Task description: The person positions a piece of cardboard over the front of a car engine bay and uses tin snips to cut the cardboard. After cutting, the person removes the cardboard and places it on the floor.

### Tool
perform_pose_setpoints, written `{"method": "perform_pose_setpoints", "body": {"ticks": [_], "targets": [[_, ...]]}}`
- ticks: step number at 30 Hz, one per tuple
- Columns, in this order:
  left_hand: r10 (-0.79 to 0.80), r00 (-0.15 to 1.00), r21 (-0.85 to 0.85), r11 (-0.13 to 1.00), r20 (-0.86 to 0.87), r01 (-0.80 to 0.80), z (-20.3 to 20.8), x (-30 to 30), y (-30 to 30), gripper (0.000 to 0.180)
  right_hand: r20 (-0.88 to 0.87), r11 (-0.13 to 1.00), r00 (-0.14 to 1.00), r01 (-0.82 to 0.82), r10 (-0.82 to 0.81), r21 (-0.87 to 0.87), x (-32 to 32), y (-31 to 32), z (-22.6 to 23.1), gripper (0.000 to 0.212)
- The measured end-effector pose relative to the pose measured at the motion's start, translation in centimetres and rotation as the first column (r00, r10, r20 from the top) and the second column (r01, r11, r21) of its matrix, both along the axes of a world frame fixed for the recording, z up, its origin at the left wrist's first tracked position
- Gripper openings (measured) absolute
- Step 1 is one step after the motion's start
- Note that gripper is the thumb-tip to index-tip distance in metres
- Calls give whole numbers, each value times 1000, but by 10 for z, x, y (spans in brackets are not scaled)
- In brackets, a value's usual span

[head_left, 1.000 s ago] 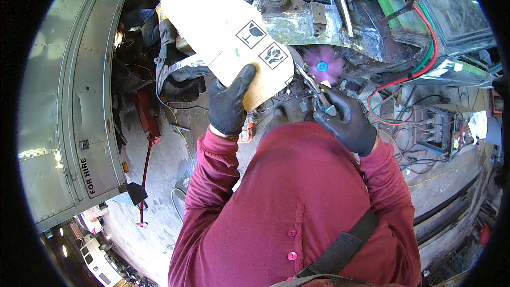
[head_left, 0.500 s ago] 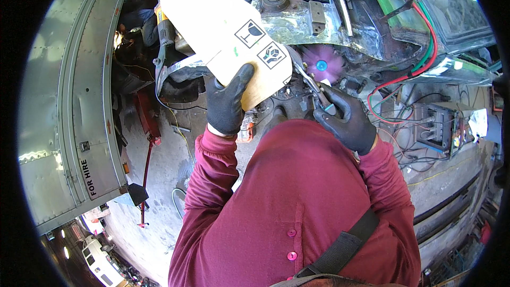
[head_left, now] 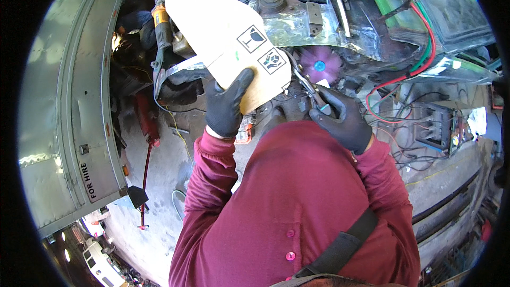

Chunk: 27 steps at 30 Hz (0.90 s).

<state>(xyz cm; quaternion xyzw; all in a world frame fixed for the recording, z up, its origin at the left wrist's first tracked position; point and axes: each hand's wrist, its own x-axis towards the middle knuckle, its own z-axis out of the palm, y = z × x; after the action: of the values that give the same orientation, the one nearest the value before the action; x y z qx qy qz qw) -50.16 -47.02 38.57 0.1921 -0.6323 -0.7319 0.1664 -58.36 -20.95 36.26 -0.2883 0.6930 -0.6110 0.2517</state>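
Workshop floor (head_left: 164,165) partly hidden, left grip (head_left: 227,103) pinching cardboard sheet (head_left: 223,26), right grip (head_left: 345,119) closed around metal tool (head_left: 317,97), tip unclear

- We see smooth, matt cardboard in the pale sheet (head_left: 226,29)
- Our dark gloves (head_left: 226,110) look matt
- The hand tool (head_left: 317,96) shows grey metal
- Our maroon shirt (head_left: 297,180) is matt cloth, its buttons (head_left: 290,255) glossy, like plastic
- We find riveted, dully shining metal on the trailer wall (head_left: 48,106)
- The floor (head_left: 164,167) looks like rough concrete

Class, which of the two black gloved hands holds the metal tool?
The right hand, closed around the metal tool; the left hand instead grips the pale card.
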Motion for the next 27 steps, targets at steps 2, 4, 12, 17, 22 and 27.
{"method": "perform_pose_setpoints", "body": {"ticks": [2, 4, 12, 17, 22, 27], "targets": [[28, 999, -59, 998, -26, -30, -3, 0, 1, 26, 45, 998, 999, -15, 12, 63, -3, 0, -5, 53], [8, 999, -44, 999, -41, -10, -6, 1, -1, 26, -52, 998, 999, 18, -15, 58, -6, -1, -8, 57], [14, 998, -296, 955, -64, -32, -26, 21, -11, 29, -389, 987, 921, 91, -31, 136, -46, -1, 14, 73], [62, 996, -85, 994, -61, -67, -36, 30, -12, 27, -582, 931, 812, 249, -51, 267, -105, -29, 28, 87], [86, 996, 90, 992, -22, -84, -39, 36, -14, 28, -702, 663, 608, 356, 371, 659, -169, -75, 34, 92], [69, 995, -391, 916, -66, -89, -46, 45, -15, 27, -699, 605, 460, 360, 548, 711, -207, -119, 30, 102]]}}
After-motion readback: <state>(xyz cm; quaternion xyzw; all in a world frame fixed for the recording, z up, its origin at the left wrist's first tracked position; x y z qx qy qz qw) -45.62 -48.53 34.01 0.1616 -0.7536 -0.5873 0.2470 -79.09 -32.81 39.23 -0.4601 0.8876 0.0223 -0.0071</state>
